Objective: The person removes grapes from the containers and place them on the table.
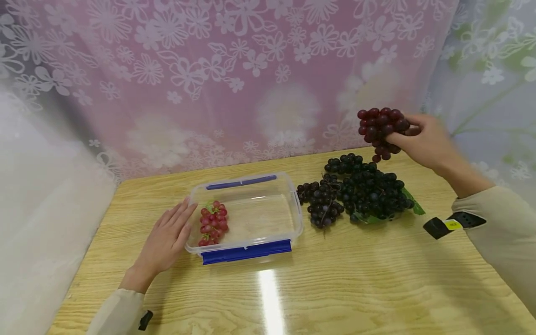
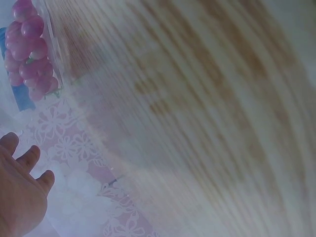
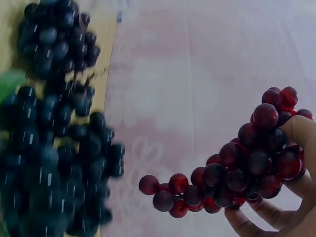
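In the head view my right hand (image 1: 425,142) grips a bunch of dark red grapes (image 1: 378,128), raised above the pile of black grapes (image 1: 372,193). The right wrist view shows its thumb and fingers round the upper part of the red bunch (image 3: 242,163), whose narrow end hangs free. My left hand (image 1: 167,235) rests with straight fingers along the left side of a clear plastic container (image 1: 251,239) with blue side clips. Inside the container, at its left end, lies a bunch of pinkish red grapes (image 1: 214,223).
A smaller black bunch (image 1: 324,204) lies between the container and the larger pile. Green leaves (image 1: 414,202) poke out at the pile's right. Everything sits on a wooden table (image 1: 335,284), with a floral pink curtain (image 1: 234,93) hanging behind it.
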The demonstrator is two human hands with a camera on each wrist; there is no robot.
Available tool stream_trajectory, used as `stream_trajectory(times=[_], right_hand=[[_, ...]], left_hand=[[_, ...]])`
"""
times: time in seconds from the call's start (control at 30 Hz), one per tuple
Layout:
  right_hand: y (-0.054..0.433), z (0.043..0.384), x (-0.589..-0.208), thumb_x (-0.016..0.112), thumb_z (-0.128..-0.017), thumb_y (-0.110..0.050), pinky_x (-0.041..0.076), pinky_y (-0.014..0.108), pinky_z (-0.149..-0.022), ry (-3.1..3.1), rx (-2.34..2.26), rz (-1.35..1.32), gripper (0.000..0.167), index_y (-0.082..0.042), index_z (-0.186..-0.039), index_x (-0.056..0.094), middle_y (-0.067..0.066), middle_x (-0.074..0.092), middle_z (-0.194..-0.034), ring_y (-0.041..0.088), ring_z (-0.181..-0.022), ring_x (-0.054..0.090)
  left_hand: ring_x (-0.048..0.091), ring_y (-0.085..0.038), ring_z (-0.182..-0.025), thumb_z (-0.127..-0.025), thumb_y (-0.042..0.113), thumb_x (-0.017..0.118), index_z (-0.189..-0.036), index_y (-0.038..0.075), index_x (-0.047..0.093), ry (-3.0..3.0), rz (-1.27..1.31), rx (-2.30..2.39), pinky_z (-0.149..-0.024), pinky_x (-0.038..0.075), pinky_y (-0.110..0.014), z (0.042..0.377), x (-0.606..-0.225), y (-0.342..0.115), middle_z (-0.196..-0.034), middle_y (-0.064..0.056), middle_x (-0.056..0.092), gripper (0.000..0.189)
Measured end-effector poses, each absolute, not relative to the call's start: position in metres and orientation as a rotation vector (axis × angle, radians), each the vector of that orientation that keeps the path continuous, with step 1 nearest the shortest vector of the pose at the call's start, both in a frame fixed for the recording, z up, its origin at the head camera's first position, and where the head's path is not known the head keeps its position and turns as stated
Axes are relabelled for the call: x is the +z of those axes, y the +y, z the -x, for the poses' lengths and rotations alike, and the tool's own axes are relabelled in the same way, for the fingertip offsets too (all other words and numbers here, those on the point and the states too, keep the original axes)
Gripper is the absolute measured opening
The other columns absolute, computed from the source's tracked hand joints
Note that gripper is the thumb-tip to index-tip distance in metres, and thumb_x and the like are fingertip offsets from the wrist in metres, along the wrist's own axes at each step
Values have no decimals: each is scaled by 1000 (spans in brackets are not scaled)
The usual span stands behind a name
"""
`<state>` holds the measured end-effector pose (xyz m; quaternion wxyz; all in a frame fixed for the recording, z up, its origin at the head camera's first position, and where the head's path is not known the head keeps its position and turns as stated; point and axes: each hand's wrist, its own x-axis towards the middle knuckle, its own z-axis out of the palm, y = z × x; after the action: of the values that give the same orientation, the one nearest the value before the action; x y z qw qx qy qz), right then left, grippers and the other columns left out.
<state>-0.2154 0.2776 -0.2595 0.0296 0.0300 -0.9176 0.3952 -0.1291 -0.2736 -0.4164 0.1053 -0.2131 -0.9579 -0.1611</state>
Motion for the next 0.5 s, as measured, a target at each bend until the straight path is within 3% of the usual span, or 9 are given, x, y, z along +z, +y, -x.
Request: stream_trajectory(times=[0.1,0.13,0.23,0.33,0.5], right_hand=[[298,218,-262,60,-91,-45,41,34,-61,-2859,1201,-21,51,-16,-132,55,-8,62,-98,16,-89,51],[304,218,-262,59,-92,-46,42,34,-62,-2872,1200,-7,53,-15,-134,53,-6,63,-99,19,-91,51],[320,220,-264,55,-92,-50,44,43,-68,-2926,1156,51,66,-13,-146,42,14,58,-118,31,-101,49],[334,220,-267,50,-94,-51,39,59,-79,-2970,1138,84,78,-6,-152,25,36,35,-137,49,-116,37],[354,217,-274,47,-94,-53,30,70,-87,-3025,1085,124,84,2,-151,19,44,26,-138,61,-123,23]], left_hand=[[26,-33,-139,-101,19,45,-152,18,31,-2822,622,-477,-112,16,-52,128,-415,-273,-156,-8,24,52],[26,-32,-139,-101,19,45,-151,18,32,-2821,622,-478,-112,16,-52,128,-415,-274,-156,-8,24,52],[26,-32,-139,-102,19,45,-151,17,32,-2816,626,-478,-112,16,-52,128,-415,-274,-156,-8,24,51],[26,-32,-139,-101,17,46,-151,17,32,-2813,631,-474,-112,17,-51,129,-417,-274,-156,-7,24,53],[26,-31,-139,-100,16,48,-151,16,33,-2805,632,-477,-112,16,-51,129,-418,-274,-156,-7,24,53]])
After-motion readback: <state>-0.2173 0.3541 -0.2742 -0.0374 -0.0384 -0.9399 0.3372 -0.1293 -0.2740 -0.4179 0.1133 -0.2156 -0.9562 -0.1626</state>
